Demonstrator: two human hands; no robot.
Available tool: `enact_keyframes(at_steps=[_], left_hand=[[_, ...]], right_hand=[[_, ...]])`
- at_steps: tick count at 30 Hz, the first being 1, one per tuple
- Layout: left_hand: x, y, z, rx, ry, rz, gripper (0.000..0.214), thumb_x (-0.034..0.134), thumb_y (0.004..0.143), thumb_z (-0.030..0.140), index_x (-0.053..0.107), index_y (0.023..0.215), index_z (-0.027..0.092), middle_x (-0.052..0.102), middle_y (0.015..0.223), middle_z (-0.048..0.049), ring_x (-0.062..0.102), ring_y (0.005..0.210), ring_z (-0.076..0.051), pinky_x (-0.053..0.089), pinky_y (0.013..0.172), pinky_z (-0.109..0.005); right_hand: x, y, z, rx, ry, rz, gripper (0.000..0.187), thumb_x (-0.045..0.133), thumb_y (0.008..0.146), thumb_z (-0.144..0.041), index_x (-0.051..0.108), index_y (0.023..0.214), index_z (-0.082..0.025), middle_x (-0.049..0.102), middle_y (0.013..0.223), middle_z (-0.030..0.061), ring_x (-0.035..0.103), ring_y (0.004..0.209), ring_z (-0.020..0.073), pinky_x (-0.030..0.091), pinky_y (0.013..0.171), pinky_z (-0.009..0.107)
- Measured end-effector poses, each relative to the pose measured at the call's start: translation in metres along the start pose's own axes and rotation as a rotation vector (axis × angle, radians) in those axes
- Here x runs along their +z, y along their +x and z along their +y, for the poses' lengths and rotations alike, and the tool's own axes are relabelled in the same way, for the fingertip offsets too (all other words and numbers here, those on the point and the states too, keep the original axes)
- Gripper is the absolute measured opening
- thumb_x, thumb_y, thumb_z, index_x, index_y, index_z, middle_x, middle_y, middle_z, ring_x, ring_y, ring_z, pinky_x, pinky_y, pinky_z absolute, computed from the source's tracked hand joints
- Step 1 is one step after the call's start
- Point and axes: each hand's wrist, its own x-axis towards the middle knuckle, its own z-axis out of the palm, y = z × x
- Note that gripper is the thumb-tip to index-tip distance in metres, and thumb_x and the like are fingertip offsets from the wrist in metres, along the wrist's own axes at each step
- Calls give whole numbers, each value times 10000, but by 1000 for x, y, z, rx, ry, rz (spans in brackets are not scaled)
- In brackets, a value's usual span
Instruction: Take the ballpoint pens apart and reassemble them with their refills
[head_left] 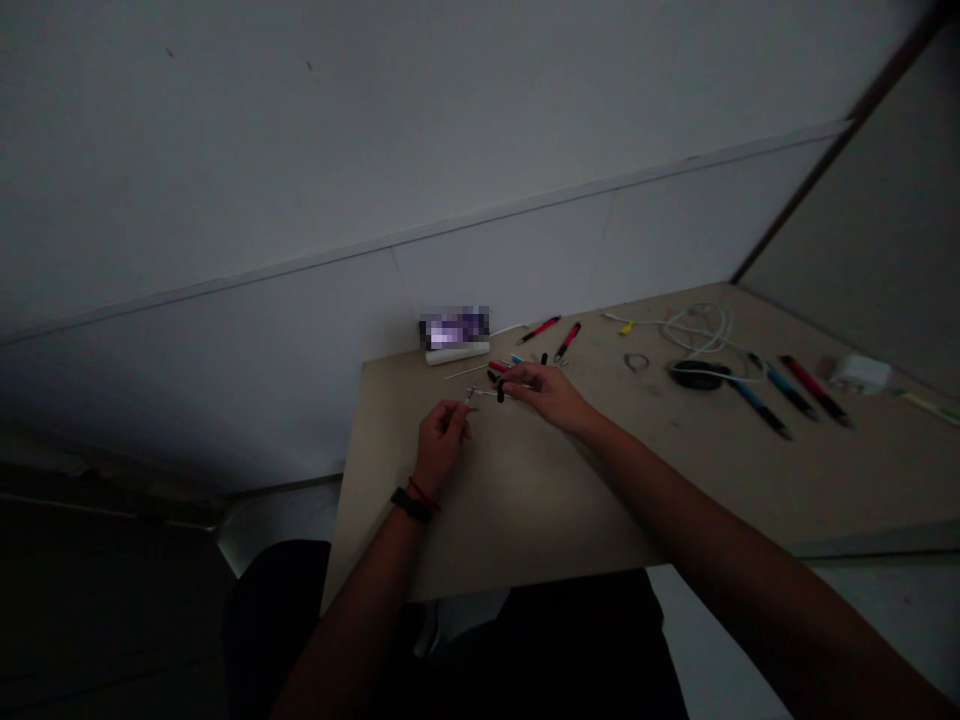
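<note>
My left hand (pixel 442 432) hovers over the tan table (pixel 525 500) with its fingers pinched on the near end of a thin metal part (pixel 480 393). My right hand (pixel 549 392) is closed on the other end of the same small piece, which has a black tip. The part is too small and dim to name. Just beyond my hands lie several loose pen pieces (pixel 506 366) in red, black and blue, and a thin white rod (pixel 466 371).
Two red pens (pixel 555 335) lie behind my right hand. To the right are a coiled white cable (pixel 701 325), a black round object (pixel 697 375), blue and red pens (pixel 787 392) and a white charger (pixel 861 374). A blurred phone (pixel 454 330) stands against the wall.
</note>
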Motion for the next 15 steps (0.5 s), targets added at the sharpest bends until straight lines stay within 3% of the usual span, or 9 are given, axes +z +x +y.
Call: enact_keyframes(at_steps=[3,6,10,15], left_hand=[[0,-1,1,10,34,-12,337,601,914,504,636,862,173,557,623,31,522,570,-107,413,567,-220],[1,-2,3,35,69,-26,330,588,923,494,635,856,174,551,621,32,507,567,-108,403,569,-223],[2,-3,5,56,102,-45,316,583,927,482,634,865,176,552,629,30,505,576,-113,398,579,-231],[3,-5,3,72,147,-84,293,580,927,458,625,842,181,551,627,30,507,587,-123,396,593,-240]], right_hand=[[4,-2,0,54,131,-36,305,718,818,-472,675,914,-185,755,985,94,699,887,207,538,765,345],[6,-2,1,105,209,-37,299,737,806,-459,654,909,-191,754,895,72,701,797,188,556,699,327],[8,-3,-1,148,179,-1,301,787,756,-443,682,869,-185,693,713,19,651,601,153,567,595,309],[9,-5,-7,161,143,-15,325,795,740,-463,724,869,-173,669,655,20,625,545,153,573,556,313]])
